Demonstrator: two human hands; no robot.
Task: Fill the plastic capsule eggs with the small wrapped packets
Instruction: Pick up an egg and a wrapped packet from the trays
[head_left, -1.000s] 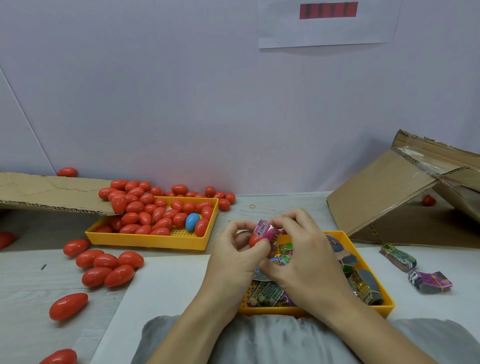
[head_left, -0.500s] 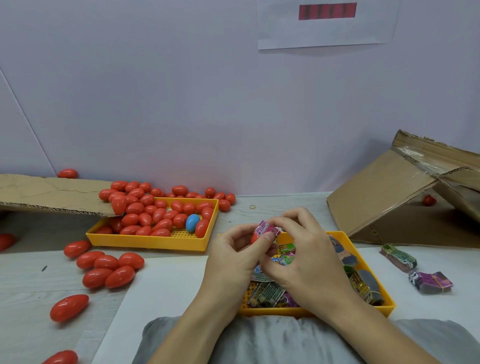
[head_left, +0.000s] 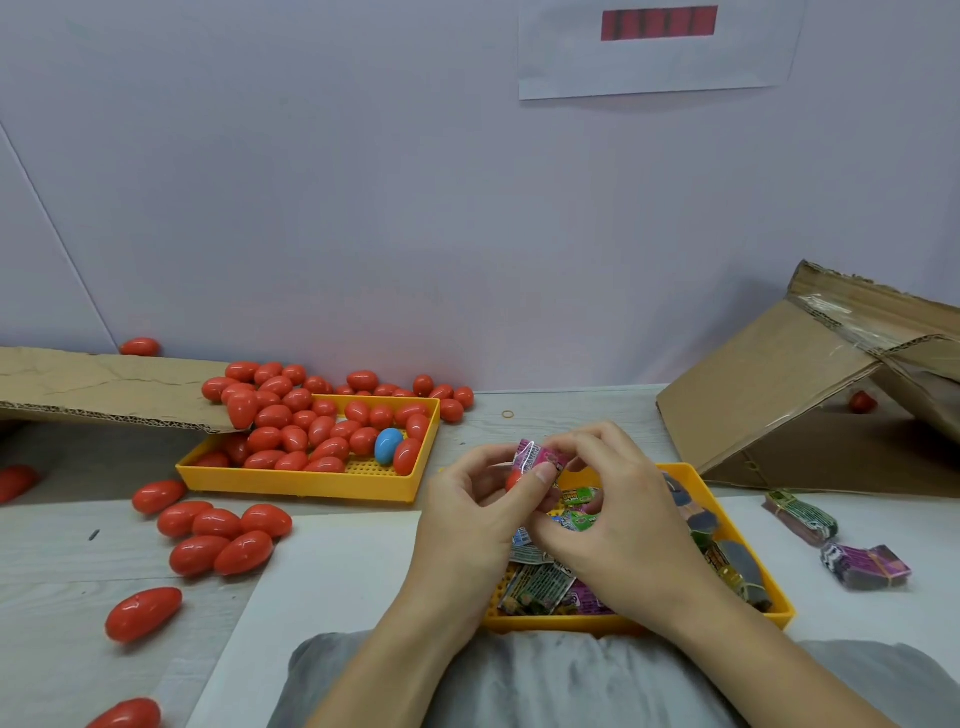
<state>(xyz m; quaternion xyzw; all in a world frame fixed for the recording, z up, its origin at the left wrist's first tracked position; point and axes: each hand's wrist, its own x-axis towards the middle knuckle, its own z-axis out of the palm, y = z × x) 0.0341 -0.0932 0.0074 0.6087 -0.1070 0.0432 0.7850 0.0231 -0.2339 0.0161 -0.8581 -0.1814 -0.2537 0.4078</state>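
Observation:
My left hand holds a red capsule egg half, mostly hidden by its fingers and thumb. A pink wrapped packet sticks out of the top of that half, and my right hand pinches the packet from the right. Both hands hover over a yellow tray filled with several colourful wrapped packets. A second yellow tray to the left holds many red eggs and one blue egg.
Loose red eggs lie scattered on the table at left. A cardboard sheet overhangs the left tray. A tipped cardboard box stands at right, with two packet bundles in front of it. White paper lies under my arms.
The hands stayed in place over the packet tray. The pink packet has turned a little and sits slightly lower against the red half between the fingers.

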